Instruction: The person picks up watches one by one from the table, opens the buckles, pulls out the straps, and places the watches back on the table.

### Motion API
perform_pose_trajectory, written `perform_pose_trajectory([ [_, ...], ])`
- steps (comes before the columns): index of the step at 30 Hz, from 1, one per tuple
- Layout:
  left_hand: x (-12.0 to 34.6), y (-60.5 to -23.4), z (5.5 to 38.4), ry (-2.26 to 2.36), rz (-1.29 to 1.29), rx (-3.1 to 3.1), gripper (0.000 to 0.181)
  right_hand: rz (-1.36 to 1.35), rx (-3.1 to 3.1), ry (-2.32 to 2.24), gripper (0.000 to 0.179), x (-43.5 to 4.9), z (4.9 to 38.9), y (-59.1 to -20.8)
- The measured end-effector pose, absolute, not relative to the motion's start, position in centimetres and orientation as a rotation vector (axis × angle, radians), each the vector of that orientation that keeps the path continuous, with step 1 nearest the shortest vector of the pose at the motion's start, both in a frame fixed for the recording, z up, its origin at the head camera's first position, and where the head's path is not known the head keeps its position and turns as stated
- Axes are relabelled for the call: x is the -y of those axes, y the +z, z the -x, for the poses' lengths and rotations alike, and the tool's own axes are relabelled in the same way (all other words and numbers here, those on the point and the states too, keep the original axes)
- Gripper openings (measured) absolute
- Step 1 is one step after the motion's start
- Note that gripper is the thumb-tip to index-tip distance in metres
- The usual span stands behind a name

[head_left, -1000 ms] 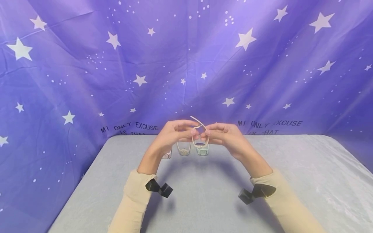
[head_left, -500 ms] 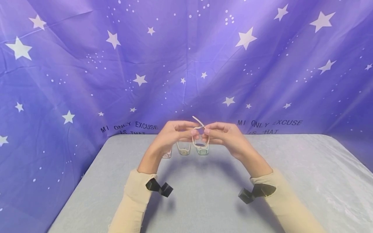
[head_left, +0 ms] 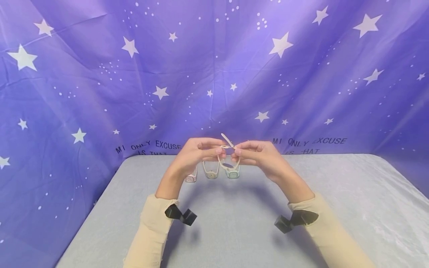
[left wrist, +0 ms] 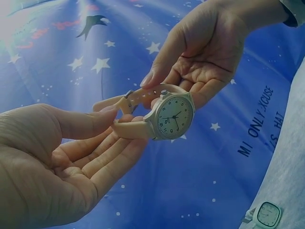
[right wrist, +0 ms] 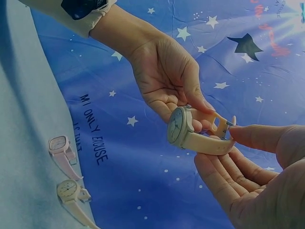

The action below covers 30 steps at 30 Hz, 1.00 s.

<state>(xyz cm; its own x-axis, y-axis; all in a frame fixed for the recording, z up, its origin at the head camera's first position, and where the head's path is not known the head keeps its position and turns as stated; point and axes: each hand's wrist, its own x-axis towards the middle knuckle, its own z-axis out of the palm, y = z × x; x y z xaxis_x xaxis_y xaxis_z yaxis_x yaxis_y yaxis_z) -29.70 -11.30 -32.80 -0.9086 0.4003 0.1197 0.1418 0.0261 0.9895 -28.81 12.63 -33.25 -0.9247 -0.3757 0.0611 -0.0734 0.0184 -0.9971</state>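
A cream wristwatch (left wrist: 175, 116) with a round white dial hangs in the air between both hands, above the far part of the table. Its strap forms a loop, the holed end passing by the metal buckle (left wrist: 127, 95) and sticking out beyond it. My left hand (head_left: 195, 158) pinches the buckle side of the strap between thumb and fingers. With thumb and fingertips my right hand (head_left: 264, 156) grips the holed strap (right wrist: 214, 145). The head view shows the dial only from behind; both wrist views show its front or side.
On the grey cloth-covered table (head_left: 228, 223) stand three more watches in a row beneath the hands: a pink one (head_left: 190, 178), a cream one (head_left: 212, 174) and a pale green one (head_left: 233, 174). A purple star-print curtain (head_left: 214, 74) hangs behind the table.
My left hand has shifted slightly left, and the strap loop looks a little wider. The strap's free end stands steeper than before. The right hand has barely moved.
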Motion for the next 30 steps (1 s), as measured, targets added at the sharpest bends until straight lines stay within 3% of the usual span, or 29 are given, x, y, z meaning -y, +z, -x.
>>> perform_pose_trajectory([
  [30,11.92,-32.33,29.73,2.011,-0.548,-2.094,0.035,0.519,-2.081,-1.949,0.027,-13.17,29.03,-32.93],
])
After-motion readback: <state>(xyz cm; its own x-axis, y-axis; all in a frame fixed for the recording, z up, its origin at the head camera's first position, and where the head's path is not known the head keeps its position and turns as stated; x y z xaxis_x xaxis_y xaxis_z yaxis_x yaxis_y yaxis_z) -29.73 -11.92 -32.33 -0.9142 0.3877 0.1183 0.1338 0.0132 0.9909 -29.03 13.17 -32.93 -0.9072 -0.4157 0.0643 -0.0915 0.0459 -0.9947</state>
